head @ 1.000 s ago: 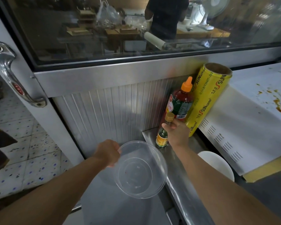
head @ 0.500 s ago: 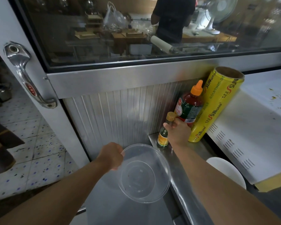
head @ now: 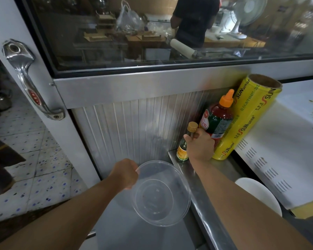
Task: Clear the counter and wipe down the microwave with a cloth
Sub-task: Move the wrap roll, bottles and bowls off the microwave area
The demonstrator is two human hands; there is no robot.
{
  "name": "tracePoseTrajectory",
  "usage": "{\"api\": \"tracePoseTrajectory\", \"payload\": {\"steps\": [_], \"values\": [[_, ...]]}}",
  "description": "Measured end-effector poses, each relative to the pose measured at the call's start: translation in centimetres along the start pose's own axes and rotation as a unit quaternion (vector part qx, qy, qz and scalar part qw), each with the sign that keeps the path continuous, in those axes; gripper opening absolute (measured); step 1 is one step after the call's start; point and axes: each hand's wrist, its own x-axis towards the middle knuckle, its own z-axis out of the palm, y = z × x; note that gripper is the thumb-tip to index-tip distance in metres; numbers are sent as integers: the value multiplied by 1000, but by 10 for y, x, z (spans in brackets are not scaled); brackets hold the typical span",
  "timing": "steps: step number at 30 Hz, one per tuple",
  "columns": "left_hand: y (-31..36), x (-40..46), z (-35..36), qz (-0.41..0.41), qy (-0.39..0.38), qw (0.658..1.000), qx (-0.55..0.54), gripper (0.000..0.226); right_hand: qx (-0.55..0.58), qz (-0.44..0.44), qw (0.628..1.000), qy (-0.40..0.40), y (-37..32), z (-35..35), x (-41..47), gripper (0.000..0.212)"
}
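Note:
My left hand (head: 125, 173) grips the rim of a clear plastic bowl (head: 163, 194) and holds it in the air beside the steel counter (head: 202, 192). My right hand (head: 200, 147) is curled round the neck of a small green bottle (head: 183, 150) with a gold cap and yellow label, which stands at the counter's far end. Behind it stand a red sauce bottle (head: 219, 118) with an orange nozzle and a yellow roll of cling wrap (head: 242, 120) leaning on the wall. The white microwave (head: 282, 141), its top stained, lies to the right.
A white plate (head: 257, 193) sits between the counter edge and the microwave. A door with a chrome handle (head: 31, 83) is at the left above a tiled floor (head: 34, 159). Behind the glass window (head: 152, 29) a person stands at a table.
My right hand has closed more firmly round the small bottle's neck. The bowl in my left hand has stayed beside the counter; the view has shifted slightly.

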Motion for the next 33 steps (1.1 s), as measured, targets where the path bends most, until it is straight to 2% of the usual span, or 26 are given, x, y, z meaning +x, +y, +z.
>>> {"api": "tracePoseTrajectory", "payload": {"steps": [7,16,25,29,33], "values": [[3,5,2,-3,-11,1000,29,22,-38,0,999,-14,0,-4,1,29],[7,7,5,-3,12,1000,-10,21,-45,-20,998,-30,4,-8,0,28],[6,3,5,3,18,1000,-18,18,0,-34,999,-39,11,-19,-8,35],[0,-2,7,5,24,1000,-19,20,15,-30,999,-31,24,-24,-23,30],[-7,-5,10,-1,30,999,-24,20,-29,-1,995,-91,42,-17,-35,30]]}}
